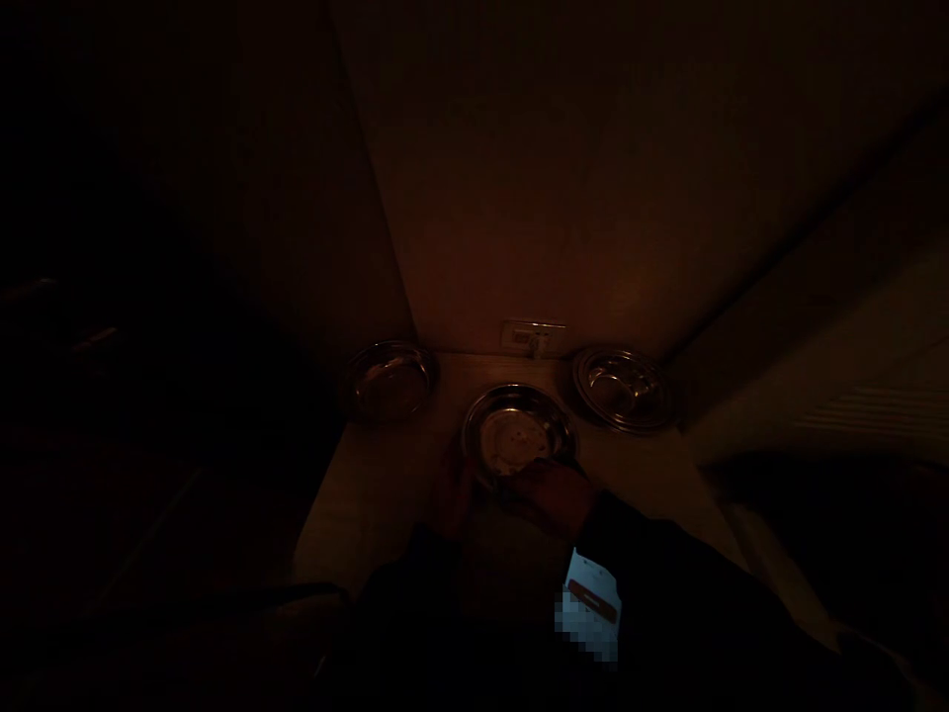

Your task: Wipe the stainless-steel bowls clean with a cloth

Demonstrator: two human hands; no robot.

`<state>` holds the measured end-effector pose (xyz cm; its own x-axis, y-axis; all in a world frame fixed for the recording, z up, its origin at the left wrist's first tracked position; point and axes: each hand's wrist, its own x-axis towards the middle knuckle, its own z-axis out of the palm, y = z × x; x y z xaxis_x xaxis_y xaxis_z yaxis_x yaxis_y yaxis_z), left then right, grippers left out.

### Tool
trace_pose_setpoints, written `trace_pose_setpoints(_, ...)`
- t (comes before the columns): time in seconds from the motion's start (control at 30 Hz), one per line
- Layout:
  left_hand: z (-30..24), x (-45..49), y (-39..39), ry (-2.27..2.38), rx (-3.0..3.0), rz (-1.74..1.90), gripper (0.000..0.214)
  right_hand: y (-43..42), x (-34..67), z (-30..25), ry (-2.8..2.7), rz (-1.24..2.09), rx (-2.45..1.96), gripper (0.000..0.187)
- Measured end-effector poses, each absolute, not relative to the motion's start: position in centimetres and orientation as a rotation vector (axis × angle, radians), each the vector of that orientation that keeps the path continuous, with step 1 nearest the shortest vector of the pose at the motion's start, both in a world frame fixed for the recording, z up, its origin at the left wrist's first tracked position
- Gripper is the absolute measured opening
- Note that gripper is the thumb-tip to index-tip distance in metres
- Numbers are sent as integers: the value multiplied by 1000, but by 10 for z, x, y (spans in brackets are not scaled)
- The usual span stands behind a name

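The scene is very dark. A round, shiny metal dish point(511, 435) lies on a small pale table point(348, 494), with a lighter round area and a few darker specks inside it. At the dish's near rim is my right hand point(553, 494), its fingers curled to the left; what they hold, if anything, is lost in shadow. My left hand point(452, 494) is a faint shape by the dish's lower left edge, and its fingers cannot be made out. Below my right wrist glows a lit phone screen point(591, 593), partly blurred out.
Another shiny metal dish point(390, 384) sits at the table's back left corner. Several nested metal dishes point(621, 389) stand at the back right. On the wall behind is a socket plate point(532, 336) with something plugged in. Walls rise behind the table and to the right.
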<state>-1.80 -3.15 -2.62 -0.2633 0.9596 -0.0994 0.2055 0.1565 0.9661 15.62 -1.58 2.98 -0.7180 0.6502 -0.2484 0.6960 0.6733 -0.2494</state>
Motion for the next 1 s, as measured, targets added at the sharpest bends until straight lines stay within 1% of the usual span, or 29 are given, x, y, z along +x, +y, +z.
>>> trace_pose_setpoints(0.13, -25, -13, -34, 1661, 1089, 1199, 51, -19, 150, 28, 2734, -460, 1164, 38)
trace_pose_setpoints(0.23, -23, -13, -29, 1657, 1079, 1229, 46, -20, 153, 28, 2749, -477, 1142, 37)
trace_pose_setpoints(0.4, -19, -11, -25, 1595, 1067, 1285, 41, -22, 171, 32, 2788, -560, 1074, 41)
trace_pose_setpoints(0.53, -22, -7, -24, 1563, 1020, 1297, 41, -20, 168, 31, 2798, -618, 1050, 40)
trace_pose_setpoints(0.73, -23, -10, -21, 1611, 1089, 1273, 40, -18, 143, 31, 2796, -624, 1169, 38)
trace_pose_setpoints(1.0, -20, -13, -17, 1608, 1076, 1208, 40, -20, 176, 37, 2761, -619, 1077, 34)
